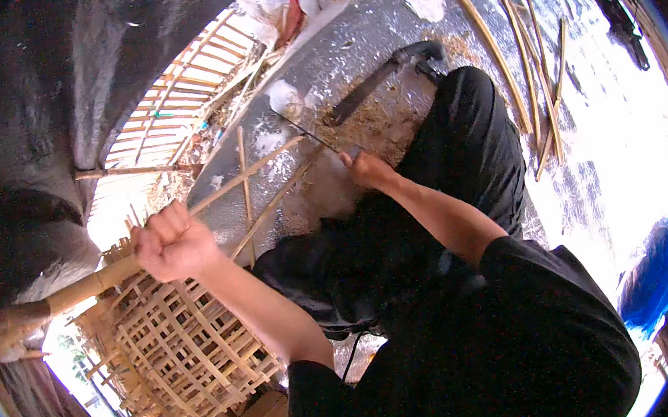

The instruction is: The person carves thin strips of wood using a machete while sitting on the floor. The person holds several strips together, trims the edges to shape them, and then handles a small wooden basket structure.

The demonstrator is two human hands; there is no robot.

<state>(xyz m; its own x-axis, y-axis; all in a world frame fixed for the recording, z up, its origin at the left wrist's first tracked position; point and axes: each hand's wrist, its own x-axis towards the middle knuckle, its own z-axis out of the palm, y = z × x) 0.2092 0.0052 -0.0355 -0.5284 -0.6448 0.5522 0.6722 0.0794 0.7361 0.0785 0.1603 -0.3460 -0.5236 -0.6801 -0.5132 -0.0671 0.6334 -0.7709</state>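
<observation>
My left hand (173, 244) is raised at the left, closed in a fist around one end of a thin bamboo stick (254, 169). The stick slants up to the right, and its far end is by the knife. In my right hand (368, 170), near my bent knee, is a knife with a thin dark blade (306, 131) pointing up and left. The blade lies close to the stick's tip; whether they touch I cannot tell. Below the held stick, another bamboo strip (280, 196) slants across the dark sheet. A third stick (244, 169) crosses behind them.
A broad-bladed tool (371, 91) with a curved black handle lies among shavings on the dark sheet (321, 73). Several bamboo sticks (529, 61) lie at the right. A woven bamboo basket (190, 343) stands lower left by a thick bamboo pole (92, 288). Blue plastic (662, 273) is far right.
</observation>
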